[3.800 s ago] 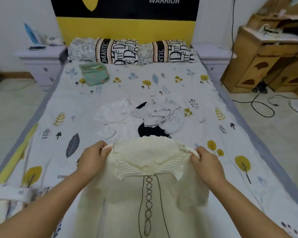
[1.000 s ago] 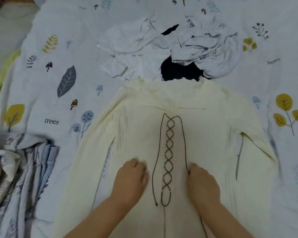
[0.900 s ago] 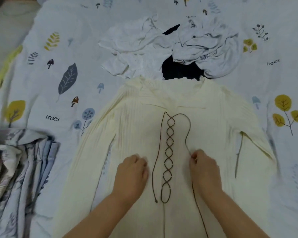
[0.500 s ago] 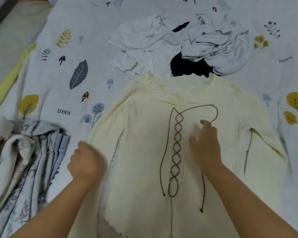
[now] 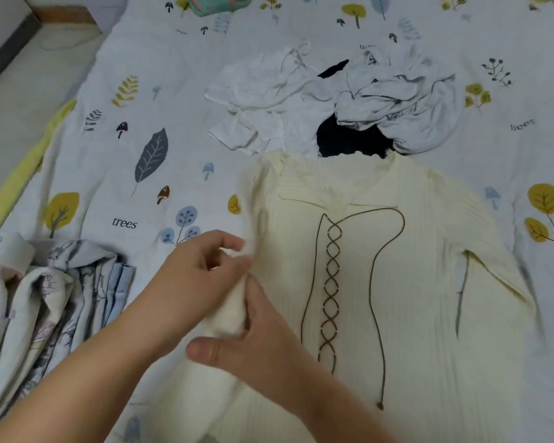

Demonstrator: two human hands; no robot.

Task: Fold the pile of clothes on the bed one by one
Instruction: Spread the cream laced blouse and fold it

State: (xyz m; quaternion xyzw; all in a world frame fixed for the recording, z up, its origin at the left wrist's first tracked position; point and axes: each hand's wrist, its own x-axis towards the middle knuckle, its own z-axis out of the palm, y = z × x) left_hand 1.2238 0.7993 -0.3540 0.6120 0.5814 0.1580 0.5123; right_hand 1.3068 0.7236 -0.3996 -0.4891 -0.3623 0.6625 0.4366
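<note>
A: What room is left round the cream sweater (image 5: 413, 282)?

B: Open printed bedsheet (image 5: 109, 155) is seen on its left as far as the bed's edge, where bare floor (image 5: 20, 100) begins. Sheet is also seen to its right. Beyond the collar, the pile of clothes (image 5: 333, 103) is met at once: white pieces and a black one, with the collar just touching them. At lower left a folded striped garment (image 5: 45, 314) is laid, apart from the sweater.

A: How is the sweater set?

B: It is spread flat, front up, with its long axis running from the near edge of the bed away toward the pile, collar at the far end. The sleeve on the right is laid down along the body.

A: And its look?

B: Ribbed cream knit is shown, with a dark brown lace (image 5: 331, 282) crossed down the chest and loose ends trailed toward the hem.

A: The hands?

B: The other sleeve is gathered up at the sweater's left side. It is pinched by the curled fingers of the left hand (image 5: 202, 276); the right hand (image 5: 253, 340) is also closed round it, thumb out.
</note>
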